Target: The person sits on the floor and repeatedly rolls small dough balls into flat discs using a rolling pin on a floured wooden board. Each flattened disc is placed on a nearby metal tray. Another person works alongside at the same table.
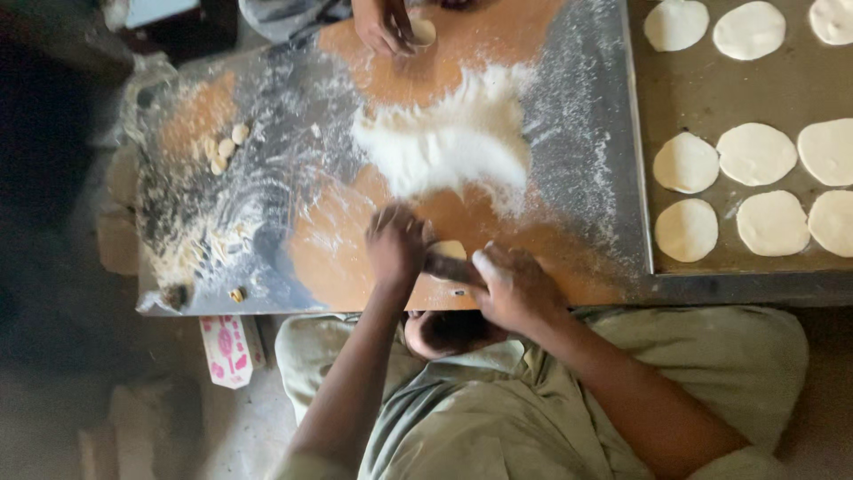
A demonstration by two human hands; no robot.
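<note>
Rolling step: left hand (396, 245) and right hand (514, 286) grip dark wooden rolling pin (449, 268) over pale dough disc (449, 250) at bench (569, 133) near edge; steady, even pressure needed.

A loose, pale olive-green garment (533, 400) is worn, creased in soft folds across the lap and knees. Both forearms are left bare below the elbow. The left hand (395, 244) and right hand (515, 286) are dusted with white flour.
</note>
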